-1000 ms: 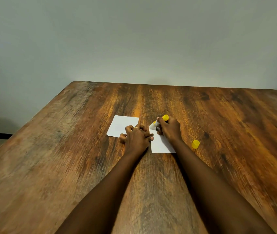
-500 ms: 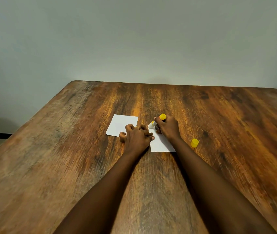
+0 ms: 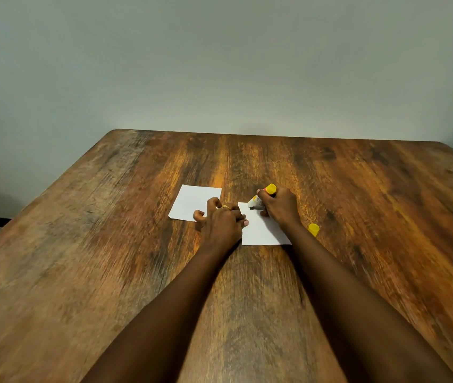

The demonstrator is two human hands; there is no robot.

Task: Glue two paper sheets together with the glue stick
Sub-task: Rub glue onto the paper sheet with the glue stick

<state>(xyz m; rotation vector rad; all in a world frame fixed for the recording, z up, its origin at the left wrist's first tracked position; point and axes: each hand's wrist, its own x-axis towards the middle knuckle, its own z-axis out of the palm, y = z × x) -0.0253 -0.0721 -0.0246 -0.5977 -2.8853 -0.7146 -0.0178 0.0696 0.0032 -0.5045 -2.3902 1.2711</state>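
Observation:
Two small white paper sheets lie on the wooden table. My right hand grips a yellow-ended glue stick, tilted with its white tip on the far left corner of the right sheet. My left hand rests between the sheets, fingers curled, with fingertips pressing the left edge of the right sheet. The left sheet lies bare beyond my left hand, its near right corner hidden by the fingers.
The yellow glue cap lies on the table just right of my right wrist. A plain grey wall stands behind the table's far edge. A dark strip shows on the floor at the far left.
The glue stick's tip has slid a little along the far edge of the right sheet. My left hand has stayed pressing the sheet's edge.

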